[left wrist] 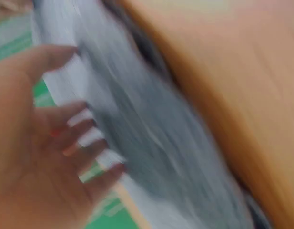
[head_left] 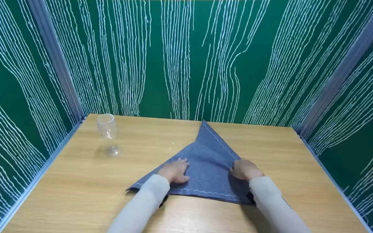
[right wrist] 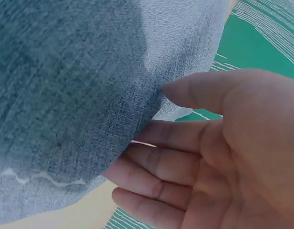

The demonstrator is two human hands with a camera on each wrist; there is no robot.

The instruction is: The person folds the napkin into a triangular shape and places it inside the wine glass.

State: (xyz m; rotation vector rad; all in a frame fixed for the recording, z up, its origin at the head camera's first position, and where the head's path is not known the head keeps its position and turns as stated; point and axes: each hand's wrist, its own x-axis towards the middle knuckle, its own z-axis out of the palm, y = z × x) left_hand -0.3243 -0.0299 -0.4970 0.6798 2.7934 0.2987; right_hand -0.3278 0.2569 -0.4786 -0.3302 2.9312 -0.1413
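A blue-grey cloth napkin (head_left: 206, 171) with white wavy stitching along its edges lies folded on the table, one corner pointing to the far edge. My left hand (head_left: 174, 171) rests on its left part with the fingers spread. In the blurred left wrist view, those fingertips touch the cloth (left wrist: 156, 133). At the napkin's right edge is my right hand (head_left: 246, 169). The right wrist view has the thumb on the near face of the cloth (right wrist: 75, 90) and the fingers behind its edge, pinching it; some fingertips are hidden by the fabric.
A clear stemmed glass (head_left: 107, 127) stands upright at the back left of the wooden table (head_left: 76, 181). Green panels (head_left: 154, 64) with white wavy lines enclose the back and both sides, joined by grey posts (head_left: 57, 55) at the corners.
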